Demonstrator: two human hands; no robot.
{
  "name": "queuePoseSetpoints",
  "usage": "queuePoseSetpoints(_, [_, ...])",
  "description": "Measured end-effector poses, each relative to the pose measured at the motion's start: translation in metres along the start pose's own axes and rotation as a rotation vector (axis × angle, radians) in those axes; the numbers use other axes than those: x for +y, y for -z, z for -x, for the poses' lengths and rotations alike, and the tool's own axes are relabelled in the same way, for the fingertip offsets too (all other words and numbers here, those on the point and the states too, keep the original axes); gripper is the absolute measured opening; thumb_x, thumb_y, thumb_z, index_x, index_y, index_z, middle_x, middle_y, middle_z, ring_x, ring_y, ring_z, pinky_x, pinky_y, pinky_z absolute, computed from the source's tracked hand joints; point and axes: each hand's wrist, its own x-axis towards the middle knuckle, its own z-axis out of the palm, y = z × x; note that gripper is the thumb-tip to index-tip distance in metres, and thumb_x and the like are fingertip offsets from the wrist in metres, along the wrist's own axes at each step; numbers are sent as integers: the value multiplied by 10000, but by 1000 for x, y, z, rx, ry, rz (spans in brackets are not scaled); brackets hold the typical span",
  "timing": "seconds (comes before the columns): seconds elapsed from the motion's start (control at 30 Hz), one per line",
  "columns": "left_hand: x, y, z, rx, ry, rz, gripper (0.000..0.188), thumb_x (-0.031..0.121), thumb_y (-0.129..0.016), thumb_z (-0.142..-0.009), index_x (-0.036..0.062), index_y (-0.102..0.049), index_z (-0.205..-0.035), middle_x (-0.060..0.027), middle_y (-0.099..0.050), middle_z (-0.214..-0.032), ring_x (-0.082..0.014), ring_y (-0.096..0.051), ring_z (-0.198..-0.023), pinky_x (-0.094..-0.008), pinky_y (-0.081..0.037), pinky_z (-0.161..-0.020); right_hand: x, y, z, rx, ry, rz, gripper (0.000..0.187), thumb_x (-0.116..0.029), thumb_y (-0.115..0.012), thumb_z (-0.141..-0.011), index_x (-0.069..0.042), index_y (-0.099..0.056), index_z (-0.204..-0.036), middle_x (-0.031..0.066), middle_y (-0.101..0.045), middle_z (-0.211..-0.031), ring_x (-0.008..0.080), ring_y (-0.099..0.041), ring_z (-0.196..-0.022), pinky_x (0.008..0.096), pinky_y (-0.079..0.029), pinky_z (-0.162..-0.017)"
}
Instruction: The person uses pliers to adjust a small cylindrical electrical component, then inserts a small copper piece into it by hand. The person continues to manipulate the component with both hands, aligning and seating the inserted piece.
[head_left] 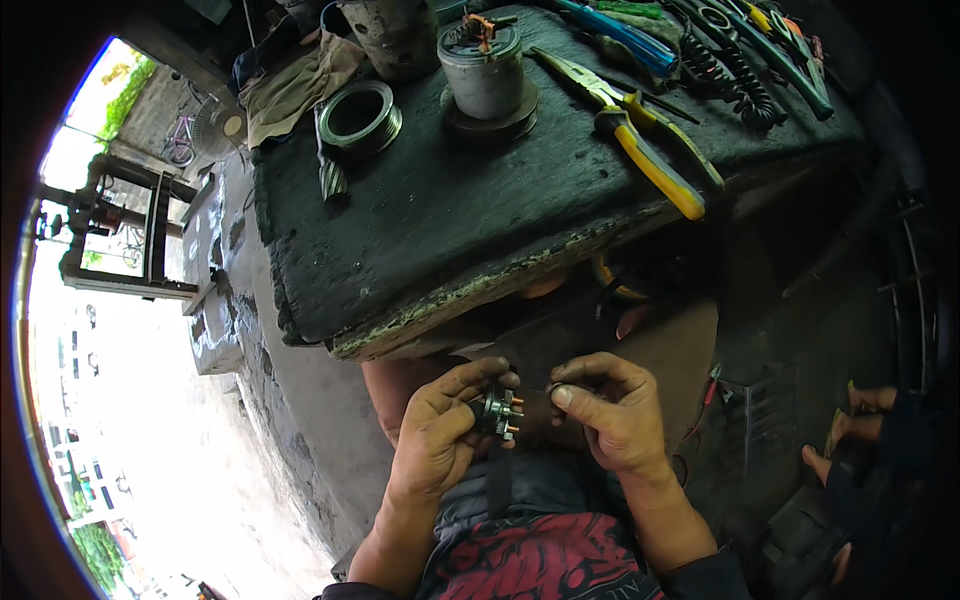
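My left hand [435, 430] is closed around a small dark round part with copper-coloured studs and metal nuts [503, 412], held above my lap. The studs point to the right, toward my other hand. Just across a narrow gap, my right hand [622, 418] is pinched with thumb against fingertips. Whatever sits in that pinch is small, dark and mostly hidden by the fingers. Both hands are in front of the near edge of a dark, worn workbench [420, 240].
On the bench lie yellow-and-black long-nose pliers [650, 150], a grooved metal ring [388, 128], a grey cylinder [485, 85], a short splined piece [332, 180], a rag [300, 90], a blue-handled tool [635, 42] and coiled cords [745, 85]. At right, another person's feet [845, 430] show.
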Motion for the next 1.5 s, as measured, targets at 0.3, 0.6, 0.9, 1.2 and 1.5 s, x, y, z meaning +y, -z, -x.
queuePoseSetpoints(0.3, [-10,16,1,14,-129,48,292,-77,-493,-986,-18,-564,-1263,-225,-578,-1319,-345,-698,-1115,-479,-662,-848,2,-10,1,11,0,66,290,68,-730,-916,37,-689,-1201,78,-722,-1014,83,-678,-860,197,-571,-733])
queuePoseSetpoints(0.6, [-9,29,-5,-203,-142,217,225,-131,-608,-945,15,-655,-1109,-187,-611,-1267,-349,-718,-1101,-478,-676,-823,5,-12,-1,-83,98,120,271,103,-705,-916,45,-679,-1179,79,-699,-985,74,-662,-803,202,-536,-660])
queuePoseSetpoints(0.9, [-17,33,-5,-253,-6,546,133,18,-663,-968,107,-677,-1065,-183,-618,-1183,-345,-650,-1074,-366,-679,-602,11,-7,3,-72,94,15,175,74,-700,-935,67,-689,-1109,138,-702,-1011,178,-707,-825,300,-614,-710])
queuePoseSetpoints(1.2, [-20,29,-5,-297,-77,446,153,186,-564,-1056,115,-694,-1092,-198,-605,-1182,-375,-630,-1033,-343,-646,-537,13,-5,-8,-139,142,-38,114,32,-669,-971,48,-670,-1084,153,-693,-977,200,-704,-802,320,-611,-686])
queuePoseSetpoints(1.5, [-13,16,-7,-212,-257,81,275,-95,-676,-876,76,-691,-1091,-171,-585,-1196,-328,-688,-1056,-385,-673,-746,11,-1,0,-101,38,-15,158,37,-655,-977,51,-656,-1135,134,-689,-964,192,-706,-806,328,-623,-689])
